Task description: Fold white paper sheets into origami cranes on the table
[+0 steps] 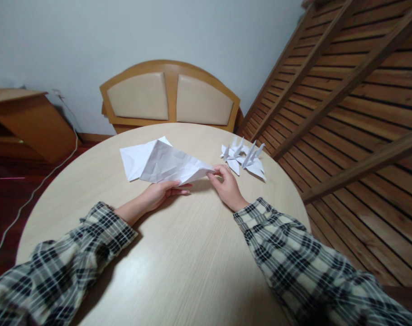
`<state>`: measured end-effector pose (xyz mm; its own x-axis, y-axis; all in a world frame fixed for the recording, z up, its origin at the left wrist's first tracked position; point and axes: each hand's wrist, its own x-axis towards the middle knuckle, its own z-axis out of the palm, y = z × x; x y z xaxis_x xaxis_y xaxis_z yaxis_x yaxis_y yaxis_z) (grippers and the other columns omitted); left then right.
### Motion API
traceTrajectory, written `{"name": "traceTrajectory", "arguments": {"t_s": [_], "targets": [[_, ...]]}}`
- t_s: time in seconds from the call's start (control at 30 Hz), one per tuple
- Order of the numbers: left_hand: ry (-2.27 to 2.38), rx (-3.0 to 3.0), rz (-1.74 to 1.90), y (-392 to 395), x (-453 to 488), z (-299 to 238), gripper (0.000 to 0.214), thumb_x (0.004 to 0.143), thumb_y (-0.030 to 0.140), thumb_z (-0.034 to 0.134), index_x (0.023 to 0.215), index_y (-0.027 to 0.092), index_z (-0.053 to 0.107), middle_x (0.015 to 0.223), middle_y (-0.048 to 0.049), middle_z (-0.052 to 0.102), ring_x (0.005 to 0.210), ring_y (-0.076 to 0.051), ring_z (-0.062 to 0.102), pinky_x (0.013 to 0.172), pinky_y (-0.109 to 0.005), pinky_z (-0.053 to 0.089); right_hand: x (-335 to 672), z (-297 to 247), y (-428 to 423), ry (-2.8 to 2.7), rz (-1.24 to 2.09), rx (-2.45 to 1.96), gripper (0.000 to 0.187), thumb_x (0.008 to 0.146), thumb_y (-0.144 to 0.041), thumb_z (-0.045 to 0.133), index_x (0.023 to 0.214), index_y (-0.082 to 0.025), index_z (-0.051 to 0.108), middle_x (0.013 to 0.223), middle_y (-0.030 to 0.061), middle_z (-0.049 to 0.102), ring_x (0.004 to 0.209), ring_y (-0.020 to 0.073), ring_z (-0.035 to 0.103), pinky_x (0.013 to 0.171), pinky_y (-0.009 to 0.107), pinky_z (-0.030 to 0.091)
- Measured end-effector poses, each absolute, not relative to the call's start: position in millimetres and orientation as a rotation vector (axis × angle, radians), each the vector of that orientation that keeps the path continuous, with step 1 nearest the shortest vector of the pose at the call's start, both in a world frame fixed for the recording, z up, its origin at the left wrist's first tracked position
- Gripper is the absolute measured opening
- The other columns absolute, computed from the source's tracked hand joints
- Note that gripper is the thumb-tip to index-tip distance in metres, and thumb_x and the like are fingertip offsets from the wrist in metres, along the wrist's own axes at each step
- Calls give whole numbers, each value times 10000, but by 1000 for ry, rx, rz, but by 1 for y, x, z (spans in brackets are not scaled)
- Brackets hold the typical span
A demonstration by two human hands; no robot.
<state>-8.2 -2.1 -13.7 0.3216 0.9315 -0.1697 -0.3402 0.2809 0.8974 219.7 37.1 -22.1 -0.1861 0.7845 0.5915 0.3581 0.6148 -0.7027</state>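
Between my two hands is a creased sheet of white paper (174, 165), raised above the table and tilted. My left hand (160, 192) grips its lower edge, thumb on top and fingers beneath. At the right, my right hand (224, 183) pinches the sheet's narrow corner between thumb and fingers. More white paper (133, 158) lies flat on the table behind the left part of the held sheet, which partly covers it. Several folded white paper cranes (248, 158) stand close together just beyond my right hand.
The round pale wooden table (179, 262) fills the middle. A wooden headboard (172, 93) with cream panels stands behind it. Slatted wood (355, 104) leans along the right side. A wooden desk (29, 122) is at the left, with a white cable (39, 185) running down beside it.
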Motion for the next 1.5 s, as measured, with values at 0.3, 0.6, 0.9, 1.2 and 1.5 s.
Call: {"name": "traceTrajectory", "arguments": {"t_s": [0.3,0.6,0.9,1.2,1.5], "targets": [[831,972,1030,-3,-6,-12,301,826,282,658,1096,151,681,1225,-138,672,1096,-273,641,936,-390,526,220,-19,36,-1803,500,-980,194,905,-389,566,808,-221,560,824,22,597,824,183,577,803,355,477],[914,1056,1010,-5,-8,-13,441,780,399,732,1127,137,662,1149,-164,699,910,-224,683,810,-329,523,219,-18,34,-1822,483,-976,198,900,-360,572,770,-216,538,781,8,560,782,174,547,756,326,449],[888,996,1055,-4,-4,-15,352,810,340,705,1087,127,660,1161,-143,696,882,-196,693,868,-333,539,219,-17,34,-1840,479,-957,184,895,-336,582,766,-214,536,772,5,549,766,172,536,732,319,434],[955,995,1090,-4,-2,-13,280,829,318,664,1005,100,667,1006,-138,743,849,-199,705,886,-351,553,218,-19,34,-1866,478,-938,175,887,-330,592,768,-213,541,776,8,551,776,173,536,737,322,428],[1016,1020,1117,-4,-1,-13,296,830,329,649,1009,95,669,857,-119,754,802,-211,716,868,-371,562,216,-22,34,-1785,624,-925,160,863,-344,613,880,-217,518,861,20,569,836,174,560,786,337,467]]}}
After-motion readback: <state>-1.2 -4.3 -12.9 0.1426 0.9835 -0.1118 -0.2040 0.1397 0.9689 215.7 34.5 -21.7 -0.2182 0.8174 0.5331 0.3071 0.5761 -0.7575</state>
